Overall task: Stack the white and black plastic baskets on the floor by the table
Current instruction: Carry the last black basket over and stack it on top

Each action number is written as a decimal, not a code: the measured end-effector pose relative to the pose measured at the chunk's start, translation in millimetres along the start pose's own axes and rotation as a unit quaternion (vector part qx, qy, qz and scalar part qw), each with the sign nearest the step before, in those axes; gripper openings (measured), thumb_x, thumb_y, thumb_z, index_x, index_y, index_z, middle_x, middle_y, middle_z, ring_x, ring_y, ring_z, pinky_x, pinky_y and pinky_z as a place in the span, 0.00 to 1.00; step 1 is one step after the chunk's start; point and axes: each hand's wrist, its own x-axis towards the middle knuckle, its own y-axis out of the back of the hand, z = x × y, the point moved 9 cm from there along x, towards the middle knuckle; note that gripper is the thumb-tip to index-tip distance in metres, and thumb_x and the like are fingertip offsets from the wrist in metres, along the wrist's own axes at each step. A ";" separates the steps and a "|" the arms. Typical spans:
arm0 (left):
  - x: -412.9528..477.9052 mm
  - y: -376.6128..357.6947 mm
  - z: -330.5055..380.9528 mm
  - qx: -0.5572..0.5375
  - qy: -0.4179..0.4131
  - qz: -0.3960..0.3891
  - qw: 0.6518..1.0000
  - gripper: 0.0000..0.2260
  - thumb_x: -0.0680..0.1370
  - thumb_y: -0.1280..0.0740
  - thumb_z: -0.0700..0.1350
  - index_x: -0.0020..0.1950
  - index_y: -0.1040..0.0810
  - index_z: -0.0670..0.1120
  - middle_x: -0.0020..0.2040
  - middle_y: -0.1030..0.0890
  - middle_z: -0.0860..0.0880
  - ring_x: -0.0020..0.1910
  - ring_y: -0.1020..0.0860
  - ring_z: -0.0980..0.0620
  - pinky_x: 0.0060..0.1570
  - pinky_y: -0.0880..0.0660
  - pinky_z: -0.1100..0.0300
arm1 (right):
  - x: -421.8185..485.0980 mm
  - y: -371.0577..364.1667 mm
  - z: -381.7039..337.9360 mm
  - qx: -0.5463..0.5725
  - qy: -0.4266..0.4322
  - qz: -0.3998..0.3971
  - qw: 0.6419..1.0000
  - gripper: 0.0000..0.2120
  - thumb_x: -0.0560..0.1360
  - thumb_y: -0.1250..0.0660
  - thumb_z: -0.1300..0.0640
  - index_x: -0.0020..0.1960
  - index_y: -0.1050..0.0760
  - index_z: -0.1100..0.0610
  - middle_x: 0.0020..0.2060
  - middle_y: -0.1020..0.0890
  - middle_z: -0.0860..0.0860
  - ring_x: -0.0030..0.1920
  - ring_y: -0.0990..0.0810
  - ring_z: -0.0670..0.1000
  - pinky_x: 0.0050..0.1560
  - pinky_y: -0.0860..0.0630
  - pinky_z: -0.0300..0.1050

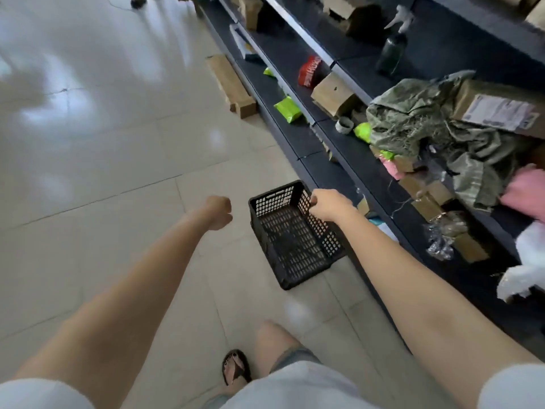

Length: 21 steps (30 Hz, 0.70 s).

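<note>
pale floor tiles (118, 172); right hand (328, 204) grips black basket (295, 234) rim; left hand (218, 212) seemingly fisted, empty.

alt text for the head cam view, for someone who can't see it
A person's right hand grips the rim of a black plastic basket above a pale tiled floor; the left hand is an empty fist beside it. A cluttered dark table runs along the right.

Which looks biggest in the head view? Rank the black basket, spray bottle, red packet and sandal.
1. black basket
2. spray bottle, though it sits farther off
3. sandal and red packet look alike; the sandal is nearer, so unranked.
</note>
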 end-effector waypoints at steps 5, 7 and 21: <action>104.6 18.8 62.4 0.128 -0.125 -0.039 0.983 0.16 0.79 0.40 0.46 0.66 0.26 0.44 0.64 0.24 0.42 0.66 0.27 0.41 0.62 0.29 0.52 | 55.0 -1.5 58.1 0.052 -0.139 0.005 0.989 0.14 0.76 0.39 0.55 0.60 0.28 0.55 0.59 0.23 0.58 0.58 0.23 0.61 0.57 0.24 0.53; 145.6 26.1 79.4 0.153 -0.151 -0.050 0.975 0.16 0.78 0.39 0.45 0.65 0.25 0.44 0.63 0.23 0.42 0.65 0.27 0.41 0.61 0.28 0.51 | 76.0 -7.4 80.7 0.068 -0.194 0.014 0.979 0.14 0.76 0.39 0.55 0.61 0.28 0.56 0.61 0.23 0.58 0.60 0.24 0.61 0.57 0.25 0.53; 350.3 13.6 158.1 0.309 -0.315 -0.137 0.887 0.17 0.78 0.39 0.49 0.67 0.28 0.50 0.63 0.24 0.48 0.64 0.26 0.45 0.57 0.27 0.52 | 130.9 -100.2 141.9 0.255 -0.422 -0.032 0.869 0.12 0.73 0.37 0.53 0.56 0.26 0.53 0.54 0.21 0.54 0.56 0.22 0.58 0.47 0.27 0.46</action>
